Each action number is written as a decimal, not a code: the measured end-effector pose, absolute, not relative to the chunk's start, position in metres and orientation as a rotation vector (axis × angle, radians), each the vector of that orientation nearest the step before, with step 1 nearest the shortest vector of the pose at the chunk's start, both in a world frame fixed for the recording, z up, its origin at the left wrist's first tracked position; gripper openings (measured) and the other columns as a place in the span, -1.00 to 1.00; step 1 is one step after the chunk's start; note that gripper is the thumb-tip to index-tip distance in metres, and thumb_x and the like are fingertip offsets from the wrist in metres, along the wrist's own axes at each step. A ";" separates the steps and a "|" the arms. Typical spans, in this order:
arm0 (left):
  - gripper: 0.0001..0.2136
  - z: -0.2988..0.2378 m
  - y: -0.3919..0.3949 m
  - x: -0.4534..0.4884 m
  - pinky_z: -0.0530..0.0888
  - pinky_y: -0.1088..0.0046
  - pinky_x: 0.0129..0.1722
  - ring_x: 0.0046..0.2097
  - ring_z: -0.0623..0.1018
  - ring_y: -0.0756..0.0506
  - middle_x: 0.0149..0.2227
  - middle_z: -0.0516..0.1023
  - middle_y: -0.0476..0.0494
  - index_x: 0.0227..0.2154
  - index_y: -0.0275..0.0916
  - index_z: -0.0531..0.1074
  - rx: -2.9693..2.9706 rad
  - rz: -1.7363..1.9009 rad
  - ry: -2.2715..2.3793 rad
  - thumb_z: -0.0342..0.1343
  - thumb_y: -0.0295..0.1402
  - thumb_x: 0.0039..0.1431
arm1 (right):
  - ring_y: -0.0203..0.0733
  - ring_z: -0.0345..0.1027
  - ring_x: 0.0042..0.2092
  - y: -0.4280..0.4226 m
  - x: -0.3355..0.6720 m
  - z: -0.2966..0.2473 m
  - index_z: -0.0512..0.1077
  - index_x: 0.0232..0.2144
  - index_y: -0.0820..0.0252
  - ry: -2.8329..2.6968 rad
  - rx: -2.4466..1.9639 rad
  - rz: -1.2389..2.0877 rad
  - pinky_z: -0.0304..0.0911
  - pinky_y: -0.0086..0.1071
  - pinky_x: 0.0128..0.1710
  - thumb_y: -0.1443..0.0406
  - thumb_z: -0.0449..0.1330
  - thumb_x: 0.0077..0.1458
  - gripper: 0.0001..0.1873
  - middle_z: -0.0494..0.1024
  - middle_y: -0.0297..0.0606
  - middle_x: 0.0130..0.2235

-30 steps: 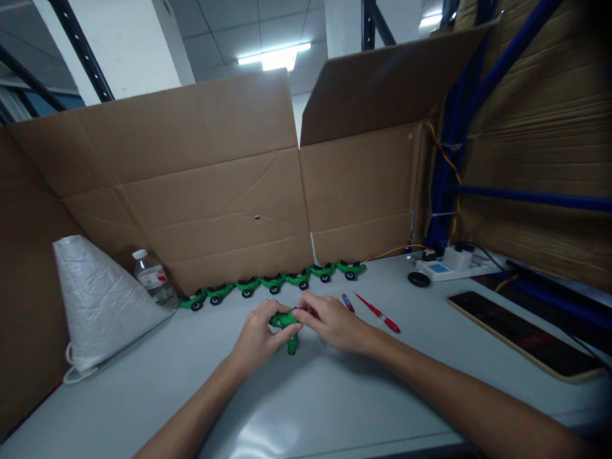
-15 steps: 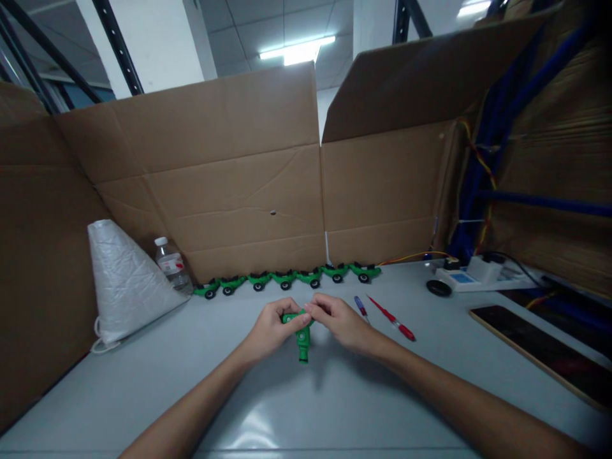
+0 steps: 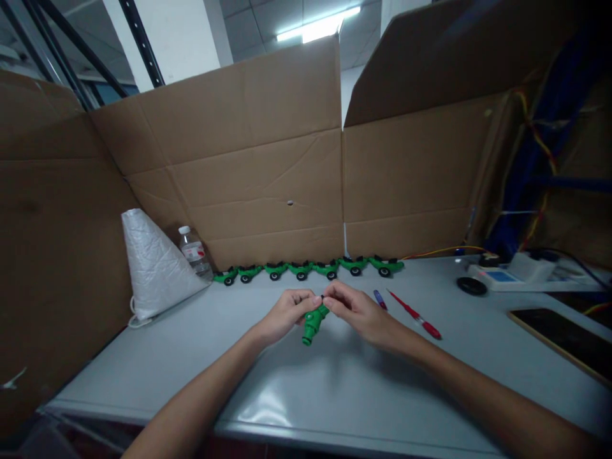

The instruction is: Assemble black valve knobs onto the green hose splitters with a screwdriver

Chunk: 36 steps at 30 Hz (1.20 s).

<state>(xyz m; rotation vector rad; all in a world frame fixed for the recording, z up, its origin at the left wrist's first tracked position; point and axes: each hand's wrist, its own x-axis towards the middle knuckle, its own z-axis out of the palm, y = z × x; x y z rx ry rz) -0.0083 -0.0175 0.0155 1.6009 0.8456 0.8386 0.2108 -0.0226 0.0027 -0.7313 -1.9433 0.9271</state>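
Above the grey table, my left hand [image 3: 287, 314] is closed round a green plastic toy part [image 3: 313, 324], its thumb lying across the upper end. The narrower end of the part points down toward me and carries a dark ring. My right hand [image 3: 361, 313] pinches at the upper end, fingertips touching it; a small dark bit shows between the two hands, too small to name. Behind them stands a row of several green toy vehicles [image 3: 300, 271] with black wheels. To the right lie a red screwdriver [image 3: 415, 313] and a shorter blue-handled screwdriver [image 3: 380, 299].
At the left, a silvery bag [image 3: 155, 274] leans beside a plastic bottle [image 3: 194, 250]. A black ring-shaped object [image 3: 472, 286], a white power strip [image 3: 507, 278] and a dark phone-like slab [image 3: 559, 338] are at the right. Cardboard walls [image 3: 253, 178] enclose the table.
The camera view has shifted, so the scene sits further right. The green part has turned, its lower end now pointing down-left. Both hands stay on it.
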 end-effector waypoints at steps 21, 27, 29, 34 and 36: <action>-0.63 0.009 -0.015 -0.009 0.41 0.43 -0.23 -0.26 0.51 -0.10 -0.29 0.61 -0.17 -0.21 -0.30 0.57 1.960 1.010 0.936 0.38 -0.06 0.17 | -0.23 0.31 -0.37 -0.024 0.215 0.013 0.37 -0.22 0.13 -2.012 -0.884 0.779 0.14 -0.37 -0.35 0.11 0.10 0.40 -0.77 0.44 -0.40 -0.39; -0.64 0.011 -0.018 -0.008 0.37 0.46 -0.27 -0.30 0.48 -0.07 -0.34 0.57 -0.11 -0.27 -0.30 0.55 2.056 1.008 1.000 0.40 -0.08 0.15 | -0.22 0.36 -0.29 -0.027 0.213 0.012 0.36 -0.16 0.12 -2.012 -0.864 0.623 0.22 -0.35 -0.25 0.13 0.14 0.38 -0.81 0.50 -0.32 -0.21; -0.65 0.011 -0.020 -0.007 0.38 0.46 -0.28 -0.31 0.49 -0.07 -0.35 0.59 -0.11 -0.28 -0.30 0.57 2.055 0.975 0.990 0.41 -0.08 0.12 | -0.22 0.35 -0.29 -0.028 0.213 0.013 0.36 -0.20 0.12 -2.029 -0.846 0.593 0.22 -0.35 -0.25 0.13 0.15 0.38 -0.81 0.47 -0.32 -0.22; -0.66 0.013 -0.017 -0.005 0.43 0.41 -0.21 -0.26 0.55 -0.12 -0.31 0.64 -0.14 -0.27 -0.28 0.62 1.959 1.053 1.006 0.47 -0.12 0.04 | -0.23 0.36 -0.30 -0.027 0.212 0.017 0.37 -0.20 0.11 -1.930 -0.826 0.670 0.24 -0.35 -0.27 0.14 0.19 0.37 -0.82 0.47 -0.33 -0.26; -0.64 0.013 -0.015 -0.004 0.45 0.39 -0.20 -0.26 0.56 -0.11 -0.31 0.64 -0.15 -0.26 -0.29 0.62 1.882 1.069 1.001 0.50 -0.14 0.00 | -0.21 0.38 -0.28 -0.026 0.211 0.017 0.38 -0.18 0.12 -1.866 -0.822 0.697 0.25 -0.35 -0.27 0.13 0.21 0.35 -0.80 0.49 -0.32 -0.25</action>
